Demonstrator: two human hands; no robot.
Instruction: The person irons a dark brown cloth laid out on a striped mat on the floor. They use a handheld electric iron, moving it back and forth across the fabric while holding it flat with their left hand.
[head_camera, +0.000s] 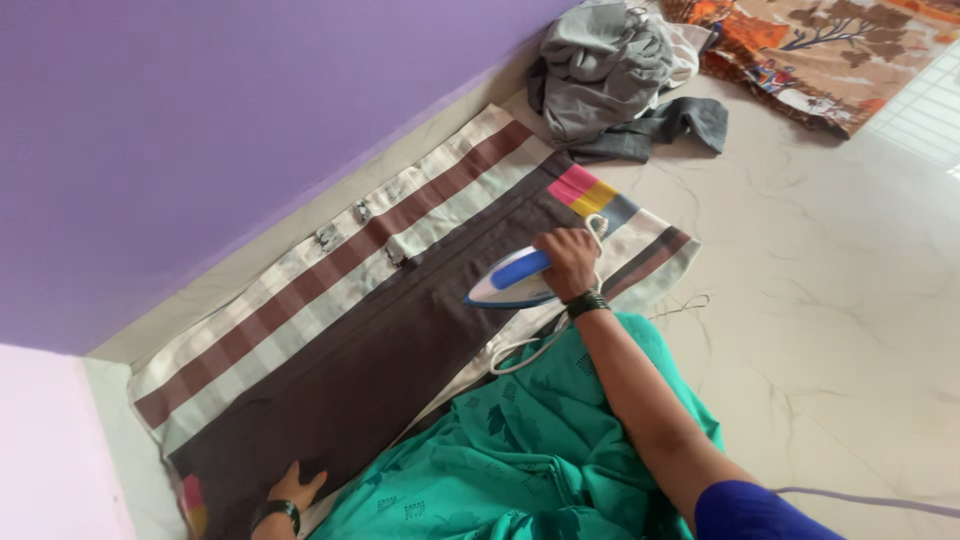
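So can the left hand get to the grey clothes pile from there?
Probably not. The left hand presses the dark brown cloth at its near end, while the grey clothes pile lies past the far end.

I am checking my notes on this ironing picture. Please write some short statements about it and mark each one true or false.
1. The right hand grips the iron. True.
2. The iron sits on the bare floor. False: it rests on the dark brown cloth.
3. The left hand presses on the brown cloth. True.
4. The wall is green. False: it is purple.
5. A pile of grey clothes lies beyond the cloth. True.
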